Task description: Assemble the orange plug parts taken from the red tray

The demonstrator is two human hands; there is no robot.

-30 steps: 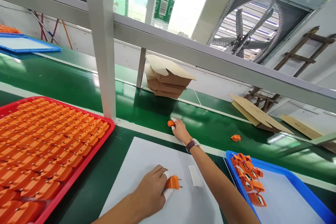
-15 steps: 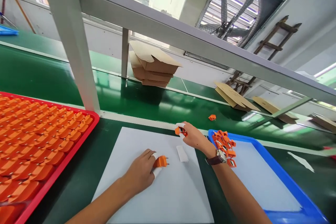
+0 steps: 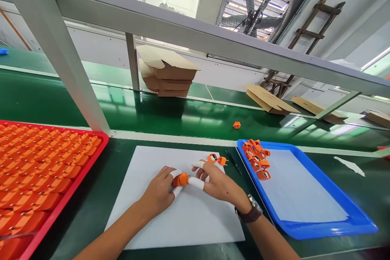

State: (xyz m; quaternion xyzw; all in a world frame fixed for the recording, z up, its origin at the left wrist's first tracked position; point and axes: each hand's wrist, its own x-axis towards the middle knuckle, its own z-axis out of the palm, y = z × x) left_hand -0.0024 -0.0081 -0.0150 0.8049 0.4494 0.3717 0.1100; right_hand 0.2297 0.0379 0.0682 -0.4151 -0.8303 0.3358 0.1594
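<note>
My left hand (image 3: 158, 191) has white finger covers on and pinches an orange two-pin plug (image 3: 182, 179) above a white sheet (image 3: 179, 231). My right hand (image 3: 217, 183), also with white finger covers, is just right of the plug. Its thumb and fingers are apart with nothing seen between them; one covered fingertip is close to the plug's pins, and I cannot tell if it touches. Behind this hand, near the sheet's far right corner, lie an orange open housing (image 3: 212, 158) and a small orange piece (image 3: 222, 161).
At left a red tray (image 3: 103, 140) holds rows of orange plugs. A blue tray (image 3: 304, 233) at right has several orange housings (image 3: 256, 156) at its far left corner. Between sheet and blue tray lies a thin dark tool (image 3: 233, 162). A metal frame (image 3: 189, 28) crosses ahead.
My right hand has let go of the orange piece at the sheet's far edge and come back toward the plug in my left hand. The view has shifted slightly.
</note>
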